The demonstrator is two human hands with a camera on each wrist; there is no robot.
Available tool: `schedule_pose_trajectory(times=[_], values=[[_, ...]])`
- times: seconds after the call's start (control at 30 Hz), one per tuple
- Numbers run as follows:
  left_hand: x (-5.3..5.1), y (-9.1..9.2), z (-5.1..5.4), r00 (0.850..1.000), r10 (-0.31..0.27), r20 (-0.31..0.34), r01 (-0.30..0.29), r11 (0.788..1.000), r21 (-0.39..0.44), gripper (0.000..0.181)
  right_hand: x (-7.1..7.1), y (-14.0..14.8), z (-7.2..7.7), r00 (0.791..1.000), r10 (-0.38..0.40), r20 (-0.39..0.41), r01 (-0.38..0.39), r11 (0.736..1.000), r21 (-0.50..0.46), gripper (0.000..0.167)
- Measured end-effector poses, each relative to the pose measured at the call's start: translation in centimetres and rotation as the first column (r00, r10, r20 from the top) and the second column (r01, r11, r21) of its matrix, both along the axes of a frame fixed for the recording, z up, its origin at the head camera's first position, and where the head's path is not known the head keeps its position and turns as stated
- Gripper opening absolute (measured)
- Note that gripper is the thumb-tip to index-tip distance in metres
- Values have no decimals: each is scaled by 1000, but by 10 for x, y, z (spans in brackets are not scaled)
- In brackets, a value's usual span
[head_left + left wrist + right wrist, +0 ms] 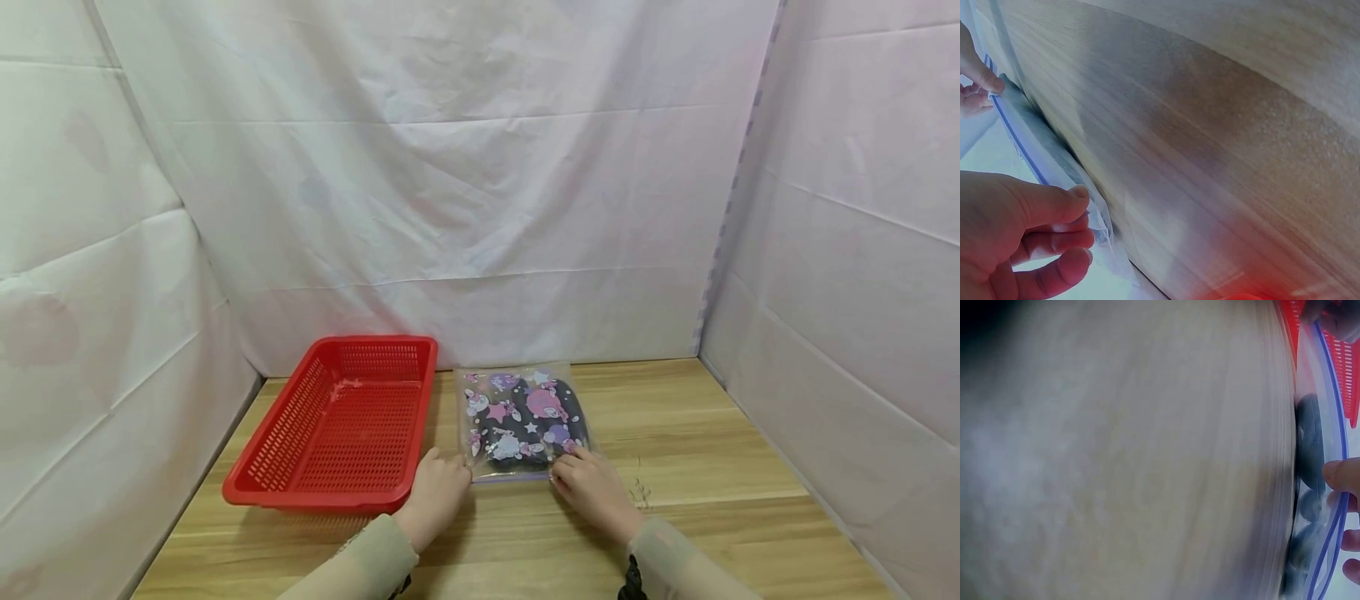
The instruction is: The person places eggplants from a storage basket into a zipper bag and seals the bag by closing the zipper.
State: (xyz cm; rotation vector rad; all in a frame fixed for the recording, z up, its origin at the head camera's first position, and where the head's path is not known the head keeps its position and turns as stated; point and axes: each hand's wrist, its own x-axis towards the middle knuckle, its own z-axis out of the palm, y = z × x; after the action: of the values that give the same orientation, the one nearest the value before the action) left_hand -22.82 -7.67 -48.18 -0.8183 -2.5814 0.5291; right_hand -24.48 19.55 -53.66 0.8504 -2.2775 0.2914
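A clear zip bag (517, 421) printed with pink, purple and white cartoon figures and stars lies on the table, something dark inside it. Its purple zip edge faces the person. At the near left corner, my left hand (438, 483) pinches that edge between thumb and fingers. My right hand (592, 490) pinches the same edge near the right corner. In the right wrist view, the blue-purple zip strip (1337, 412) runs past the thumb, with dark rounded contents (1310, 440) behind it. The left wrist view shows the left thumb and fingers (1063, 206) at the bag's corner.
Left of the bag stands a red plastic basket (427, 400) with slotted walls, close to the left forearm. White cloth (480, 208) hangs behind and on both sides of the wooden table (712, 467).
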Motion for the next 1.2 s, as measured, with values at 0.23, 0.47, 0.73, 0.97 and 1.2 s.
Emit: schedule_pose_trajectory(times=[0.23, 0.47, 0.73, 0.97, 1.2], values=[[0, 2, -3, 1000, 12, -12, -12, 1000, 10, 14, 1, -1, 2, 999, -25, 45, 23, 999, 42, 14], [-2, 2, -9, 1000, 15, 7, -16, 1000, 26, 13, 1, -3, 1, 999, -15, 46, 13, 999, 37, 16], [-1, 3, -5, 1000, 14, -4, -14, 1000, 12, 14, -1, -4, -1, 1000, 13, 27, -14, 999, 43, 14], [-1, 1, -5, 1000, 23, 13, -23, 999, 25, 13, -2, -2, 0, 999, 19, 36, -21, 998, 55, 15], [-2, 1, -6, 999, 29, 26, -29, 999, 21, 11, 2, 1, 3, 998, -3, 70, -1, 998, 65, 15]])
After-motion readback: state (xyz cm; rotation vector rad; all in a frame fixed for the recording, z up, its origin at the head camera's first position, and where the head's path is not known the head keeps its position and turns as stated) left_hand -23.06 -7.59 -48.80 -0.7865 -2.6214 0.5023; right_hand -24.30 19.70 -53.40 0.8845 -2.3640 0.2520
